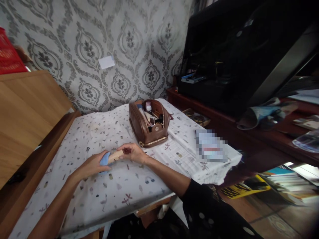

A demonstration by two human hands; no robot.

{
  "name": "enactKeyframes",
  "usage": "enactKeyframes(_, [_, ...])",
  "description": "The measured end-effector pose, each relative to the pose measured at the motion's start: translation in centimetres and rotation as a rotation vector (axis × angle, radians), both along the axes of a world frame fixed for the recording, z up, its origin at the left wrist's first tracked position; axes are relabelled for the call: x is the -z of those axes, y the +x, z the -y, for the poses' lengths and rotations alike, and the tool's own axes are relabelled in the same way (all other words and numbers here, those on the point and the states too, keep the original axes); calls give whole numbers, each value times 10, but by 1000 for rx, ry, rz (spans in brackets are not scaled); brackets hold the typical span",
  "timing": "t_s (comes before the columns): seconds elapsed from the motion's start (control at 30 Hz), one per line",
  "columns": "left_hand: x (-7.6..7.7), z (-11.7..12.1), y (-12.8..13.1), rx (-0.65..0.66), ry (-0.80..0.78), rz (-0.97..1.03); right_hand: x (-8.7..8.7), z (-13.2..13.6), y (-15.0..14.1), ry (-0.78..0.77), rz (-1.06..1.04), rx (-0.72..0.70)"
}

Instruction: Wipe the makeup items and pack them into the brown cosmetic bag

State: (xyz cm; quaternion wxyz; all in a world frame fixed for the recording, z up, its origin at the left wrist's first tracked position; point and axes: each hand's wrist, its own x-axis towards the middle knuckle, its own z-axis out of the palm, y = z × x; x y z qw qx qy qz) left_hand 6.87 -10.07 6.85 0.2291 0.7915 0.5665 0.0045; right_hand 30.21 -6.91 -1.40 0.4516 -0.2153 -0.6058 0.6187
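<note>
My left hand (93, 164) is closed on the light blue end of a small tube-like item (112, 157) with a beige body. My right hand (132, 152) pinches the other end of the same item. Both hands rest low over the patterned white cloth (119, 189) on the table. Just beyond my right hand stands an open brown leather toiletry bag (148, 122) with small bottles and tubes upright inside.
A flat packet (211, 146) lies at the table's right edge. A wooden board (25, 113) leans at the left. A dark shelf unit (244, 56) with clutter stands at the right, and books (286, 186) are stacked on the floor below it.
</note>
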Motion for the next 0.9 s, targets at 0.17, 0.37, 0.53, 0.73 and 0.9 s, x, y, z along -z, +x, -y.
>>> enactKeyframes(0.17, [3, 10, -20, -32, -18, 61, -1, 1, -1, -5, 24, -5])
enactKeyframes(0.37, [16, 17, -22, -11, 126, -9, 2, 2, 0, -101, 142, 7])
enactKeyframes(0.53, [27, 17, -22, -2, 320, -7, 3, 2, 0, -150, 237, -51])
enactKeyframes(0.73, [16, 20, -2, 9, 291, -48, 1, 1, 0, -161, 104, -47])
enactKeyframes(0.9, [8, 21, 30, 6, 234, 3, 2, 3, -2, -95, 44, -32])
